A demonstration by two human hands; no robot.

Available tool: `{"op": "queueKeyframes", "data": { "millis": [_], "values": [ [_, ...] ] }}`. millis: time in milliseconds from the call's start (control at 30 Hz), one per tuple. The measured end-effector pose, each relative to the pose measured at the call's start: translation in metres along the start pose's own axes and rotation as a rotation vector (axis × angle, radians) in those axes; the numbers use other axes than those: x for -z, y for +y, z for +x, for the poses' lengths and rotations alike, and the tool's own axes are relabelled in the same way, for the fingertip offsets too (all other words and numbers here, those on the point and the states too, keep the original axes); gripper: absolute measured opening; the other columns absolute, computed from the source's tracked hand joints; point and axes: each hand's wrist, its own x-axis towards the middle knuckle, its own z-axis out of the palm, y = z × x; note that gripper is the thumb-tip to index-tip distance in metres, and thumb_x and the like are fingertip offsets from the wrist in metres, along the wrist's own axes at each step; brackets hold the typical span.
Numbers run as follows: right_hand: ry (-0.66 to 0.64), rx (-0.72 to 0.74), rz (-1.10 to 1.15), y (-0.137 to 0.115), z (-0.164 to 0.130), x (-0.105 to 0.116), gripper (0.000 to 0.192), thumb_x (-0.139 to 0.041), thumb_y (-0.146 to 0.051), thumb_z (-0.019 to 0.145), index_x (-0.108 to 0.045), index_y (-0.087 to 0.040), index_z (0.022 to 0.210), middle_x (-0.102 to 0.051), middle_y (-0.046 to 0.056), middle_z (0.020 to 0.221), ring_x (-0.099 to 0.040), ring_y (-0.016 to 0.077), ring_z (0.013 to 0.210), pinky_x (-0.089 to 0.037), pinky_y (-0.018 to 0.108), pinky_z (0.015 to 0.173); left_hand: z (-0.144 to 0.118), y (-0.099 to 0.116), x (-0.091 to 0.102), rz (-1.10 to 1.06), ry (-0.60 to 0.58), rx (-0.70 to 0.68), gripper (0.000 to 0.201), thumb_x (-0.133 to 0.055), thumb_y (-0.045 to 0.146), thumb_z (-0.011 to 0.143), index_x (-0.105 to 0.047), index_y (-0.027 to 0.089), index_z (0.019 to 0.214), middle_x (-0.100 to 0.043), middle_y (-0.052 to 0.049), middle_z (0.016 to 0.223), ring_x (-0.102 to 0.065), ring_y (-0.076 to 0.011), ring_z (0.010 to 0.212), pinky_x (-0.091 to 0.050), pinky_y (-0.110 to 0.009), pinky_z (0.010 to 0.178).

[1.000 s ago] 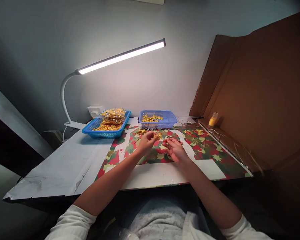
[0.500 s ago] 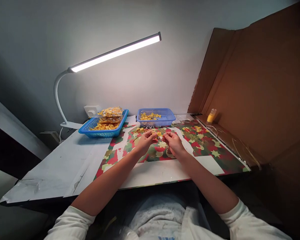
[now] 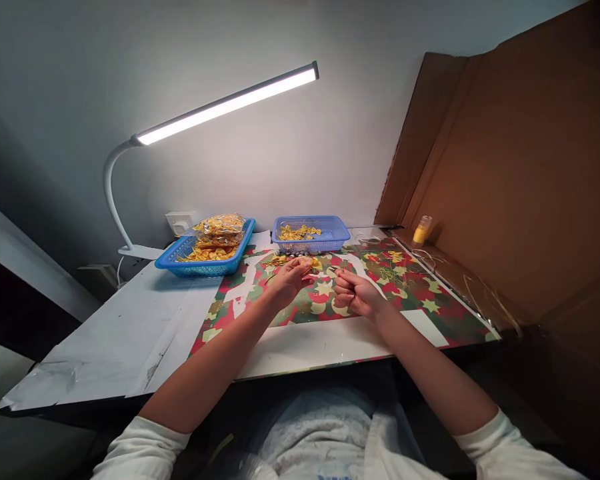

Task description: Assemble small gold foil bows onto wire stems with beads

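Observation:
My left hand (image 3: 293,279) is closed in a pinch on a small golden ribbon bow (image 3: 316,265), whose loops stick out past the fingertips. To its right, my right hand (image 3: 355,292) is closed too, thumb and forefinger pressed together on something tiny and dark that I cannot make out. A gap separates the two hands, both just above a camouflage-and-star patterned sheet (image 3: 325,310). Behind my left hand lies a small pile of golden pieces (image 3: 276,261). Several shiny round bits (image 3: 300,253) sit along the front of the purple-blue basket (image 3: 336,244).
More golden bows lie in the purple-blue basket. A blue basket (image 3: 200,268) at left holds golden pieces and a clear bag (image 3: 223,225). Thin golden ties (image 3: 394,275) lie on the right. A lamp (image 3: 230,103), a yellow-filled bottle (image 3: 422,231) and a cardboard wall (image 3: 520,167) stand around.
My right hand has drawn away to the right and slightly down from my left hand, and its fingers have curled in. My left hand stays nearly in place with the bow.

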Motion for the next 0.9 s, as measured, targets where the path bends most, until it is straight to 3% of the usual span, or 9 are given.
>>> {"op": "queueKeyframes", "data": {
  "millis": [233, 400, 600, 733, 800, 900],
  "values": [
    [0.139, 0.103, -0.015, -0.006, 0.012, 0.011, 0.046, -0.070, -0.026, 0.077, -0.026, -0.022, 0.063, -0.023, -0.010, 0.051, -0.017, 0.0039, 0.041, -0.023, 0.014, 0.033, -0.006, 0.003, -0.006, 0.081, -0.076, 0.011, 0.035, -0.080, 0.038, 0.058, -0.057, 0.016, 0.072, -0.058, -0.001, 0.077, -0.056, -0.0099, 0.069, -0.047, -0.024, 0.064],
    [0.178, 0.194, -0.028, -0.021, 0.013, 0.024, 0.045, -0.067, -0.025, 0.080, -0.025, -0.022, 0.064, -0.022, -0.010, 0.050, -0.015, 0.0046, 0.040, -0.023, 0.014, 0.031, -0.005, 0.002, -0.003, 0.183, -0.050, -0.026, 0.035, -0.078, 0.041, 0.059, -0.060, 0.015, 0.075, -0.058, -0.002, 0.077, -0.055, -0.0104, 0.070, -0.046, -0.023, 0.063],
    [0.161, 0.056, -0.060, -0.011, 0.013, 0.024, 0.043, -0.066, -0.024, 0.078, -0.026, -0.021, 0.064, -0.023, -0.011, 0.048, -0.017, 0.0035, 0.039, -0.020, 0.013, 0.032, -0.006, 0.000, -0.006, 0.184, -0.068, -0.045, 0.035, -0.079, 0.041, 0.060, -0.061, 0.016, 0.075, -0.057, -0.002, 0.077, -0.053, -0.0111, 0.071, -0.046, -0.024, 0.064],
    [0.173, -0.045, -0.289, 0.002, 0.026, 0.011, 0.039, -0.065, -0.027, 0.076, -0.028, -0.022, 0.062, -0.027, -0.010, 0.048, -0.019, 0.0033, 0.039, -0.019, 0.016, 0.035, -0.012, 0.001, -0.011, 0.228, -0.167, -0.039, 0.034, -0.076, 0.042, 0.064, -0.057, 0.015, 0.069, -0.057, -0.003, 0.082, -0.051, -0.0102, 0.070, -0.046, -0.024, 0.064],
    [0.320, 0.001, -0.510, 0.005, 0.038, 0.004, 0.033, -0.061, -0.025, 0.075, -0.032, -0.022, 0.060, -0.031, -0.009, 0.047, -0.019, 0.0040, 0.039, -0.017, 0.018, 0.036, -0.013, 0.001, -0.013, 0.267, -0.226, -0.034, 0.036, -0.075, 0.043, 0.066, -0.053, 0.015, 0.063, -0.058, -0.004, 0.085, -0.051, -0.0096, 0.068, -0.045, -0.024, 0.064],
    [0.406, 0.036, -0.599, 0.007, 0.057, -0.004, 0.028, -0.060, -0.019, 0.072, -0.036, -0.022, 0.057, -0.034, -0.007, 0.045, -0.024, 0.0062, 0.040, -0.019, 0.021, 0.039, -0.016, -0.001, -0.014, 0.331, -0.304, 0.001, 0.035, -0.074, 0.040, 0.068, -0.051, 0.015, 0.060, -0.058, -0.003, 0.086, -0.052, -0.0094, 0.069, -0.044, -0.024, 0.062]
  ]
}}
